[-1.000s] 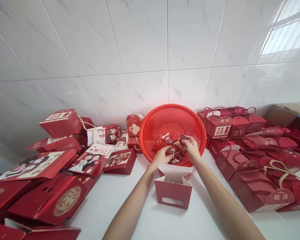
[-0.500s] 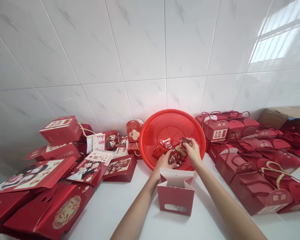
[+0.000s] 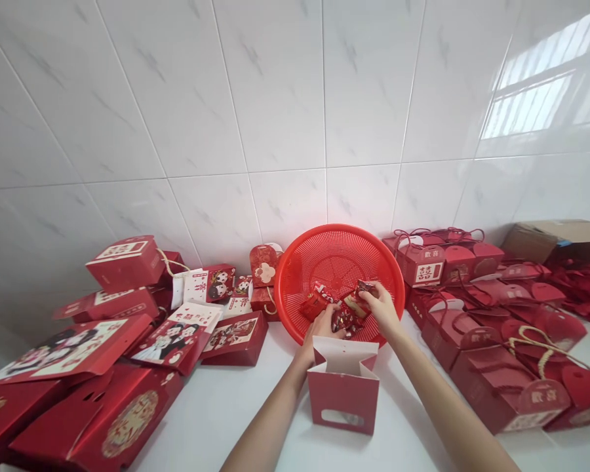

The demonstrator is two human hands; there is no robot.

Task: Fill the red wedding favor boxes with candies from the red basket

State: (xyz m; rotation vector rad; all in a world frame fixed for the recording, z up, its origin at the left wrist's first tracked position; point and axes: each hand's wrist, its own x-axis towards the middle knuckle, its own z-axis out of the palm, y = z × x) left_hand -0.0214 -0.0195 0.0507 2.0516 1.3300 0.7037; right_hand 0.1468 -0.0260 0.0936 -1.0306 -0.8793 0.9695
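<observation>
Both hands are inside a red plastic colander [image 3: 288,282] holding several shiny wrapped candies [image 3: 319,300]. My left hand [image 3: 319,328] reaches in from the near left, its fingers curled around dark red wrapped candy [image 3: 343,321]. On the other side, my right hand [image 3: 383,311] pinches a small dark-wrapped candy [image 3: 366,286] between thumb and fingers. Between my forearms stands an upright red gift box [image 3: 344,396], its top open and its white inside showing. That box has a small clear window low on its front. My fingertips are partly hidden by the wrappers.
Red printed gift boxes [image 3: 142,413] are heaped on the left of the white tabletop [image 3: 226,400]. Rows of red boxes with cord handles [image 3: 491,380] stand on the right. Behind them sits a cardboard carton [image 3: 535,239]. A tiled wall [image 3: 285,98] closes off the back.
The view has tilted up slightly, so everything sits a little lower. My hands stay in the colander, with small finger movements among the candies. The gift box has not moved on the table.
</observation>
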